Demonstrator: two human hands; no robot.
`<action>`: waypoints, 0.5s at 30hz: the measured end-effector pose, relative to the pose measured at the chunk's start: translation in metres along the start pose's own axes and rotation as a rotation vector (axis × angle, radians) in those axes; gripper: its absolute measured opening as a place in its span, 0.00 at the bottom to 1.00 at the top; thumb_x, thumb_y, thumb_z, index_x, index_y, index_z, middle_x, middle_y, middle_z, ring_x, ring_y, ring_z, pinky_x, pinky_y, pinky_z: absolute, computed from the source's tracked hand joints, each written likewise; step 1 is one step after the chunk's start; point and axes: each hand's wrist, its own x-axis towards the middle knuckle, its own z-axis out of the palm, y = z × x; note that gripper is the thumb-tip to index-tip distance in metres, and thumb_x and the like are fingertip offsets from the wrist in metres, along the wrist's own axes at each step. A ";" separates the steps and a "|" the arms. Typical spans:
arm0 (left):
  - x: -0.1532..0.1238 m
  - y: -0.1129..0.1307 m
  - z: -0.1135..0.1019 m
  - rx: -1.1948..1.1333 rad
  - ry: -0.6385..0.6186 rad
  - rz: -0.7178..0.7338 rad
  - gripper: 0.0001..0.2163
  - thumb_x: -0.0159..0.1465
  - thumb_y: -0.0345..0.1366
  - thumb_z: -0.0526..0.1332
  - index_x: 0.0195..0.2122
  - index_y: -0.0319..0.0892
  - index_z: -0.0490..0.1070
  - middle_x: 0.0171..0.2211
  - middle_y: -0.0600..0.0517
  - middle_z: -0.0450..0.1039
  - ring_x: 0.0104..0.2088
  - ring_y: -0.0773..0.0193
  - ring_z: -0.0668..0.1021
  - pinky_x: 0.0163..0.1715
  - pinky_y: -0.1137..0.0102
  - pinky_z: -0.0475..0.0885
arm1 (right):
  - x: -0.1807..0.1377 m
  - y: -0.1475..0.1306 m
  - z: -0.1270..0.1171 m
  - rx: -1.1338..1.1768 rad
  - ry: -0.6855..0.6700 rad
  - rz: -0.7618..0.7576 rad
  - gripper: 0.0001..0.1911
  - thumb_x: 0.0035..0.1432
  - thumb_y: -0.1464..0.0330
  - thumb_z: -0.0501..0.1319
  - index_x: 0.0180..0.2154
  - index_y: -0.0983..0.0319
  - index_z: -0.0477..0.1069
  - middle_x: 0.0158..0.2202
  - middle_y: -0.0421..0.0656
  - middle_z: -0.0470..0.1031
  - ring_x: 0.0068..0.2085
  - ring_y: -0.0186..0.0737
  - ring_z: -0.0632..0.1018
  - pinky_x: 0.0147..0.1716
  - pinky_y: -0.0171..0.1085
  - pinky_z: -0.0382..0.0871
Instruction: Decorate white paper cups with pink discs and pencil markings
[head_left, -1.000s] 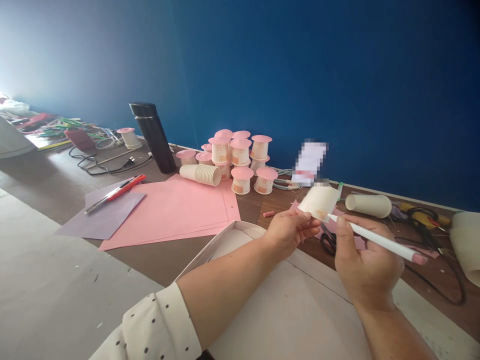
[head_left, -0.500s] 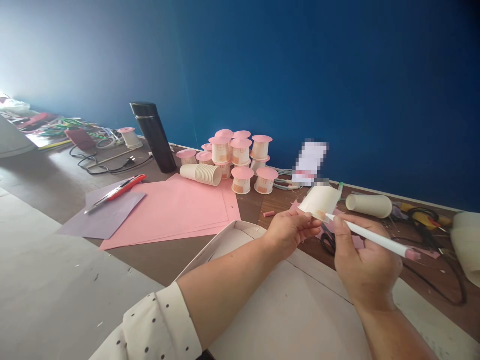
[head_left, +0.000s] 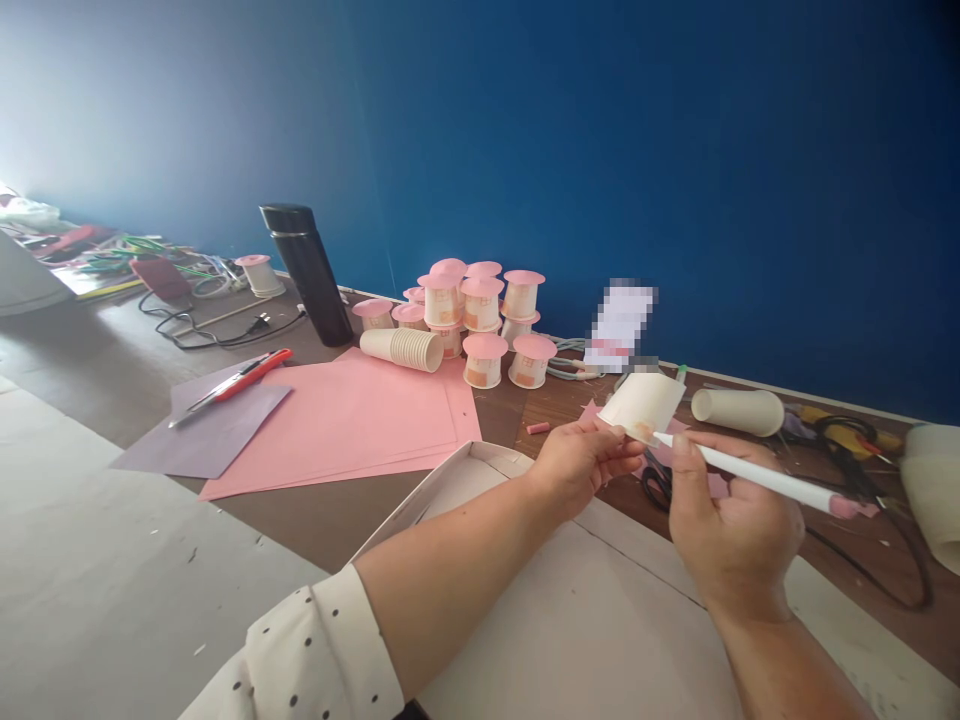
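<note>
My left hand (head_left: 581,462) pinches a small white paper cup (head_left: 645,403) by its rim and holds it above the table, tilted on its side. My right hand (head_left: 731,530) grips a white pen (head_left: 757,475) with a pink end. The pen's tip touches the cup's lower edge, where an orange patch shows. Below my forearms lies an open white cardboard box (head_left: 480,470).
Several pink-topped paper cups (head_left: 484,315) are stacked by the blue wall, beside a lying stack of plain cups (head_left: 401,348) and a black flask (head_left: 307,272). Pink sheets (head_left: 352,415), a purple sheet with a red utility knife (head_left: 236,385), scissors (head_left: 658,482), another lying cup (head_left: 739,410) and cables lie around.
The pen's tip has shifted slightly along the cup's lower edge and the cup has tilted a little. Both hands stay in nearly the same place.
</note>
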 end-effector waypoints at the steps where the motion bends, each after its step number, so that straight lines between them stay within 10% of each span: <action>1: 0.000 0.000 0.000 0.000 -0.001 0.000 0.07 0.63 0.22 0.58 0.31 0.32 0.74 0.28 0.47 0.74 0.30 0.69 0.77 0.39 0.72 0.73 | 0.000 0.000 0.000 -0.004 0.009 -0.002 0.13 0.62 0.62 0.61 0.38 0.65 0.76 0.37 0.49 0.80 0.39 0.43 0.81 0.38 0.39 0.72; 15: -0.002 0.002 0.002 -0.002 -0.001 -0.012 0.08 0.64 0.22 0.57 0.30 0.32 0.74 0.27 0.48 0.74 0.30 0.69 0.77 0.39 0.72 0.73 | 0.002 0.002 0.002 0.036 0.030 -0.089 0.09 0.62 0.65 0.62 0.39 0.65 0.76 0.38 0.48 0.80 0.42 0.43 0.81 0.41 0.39 0.73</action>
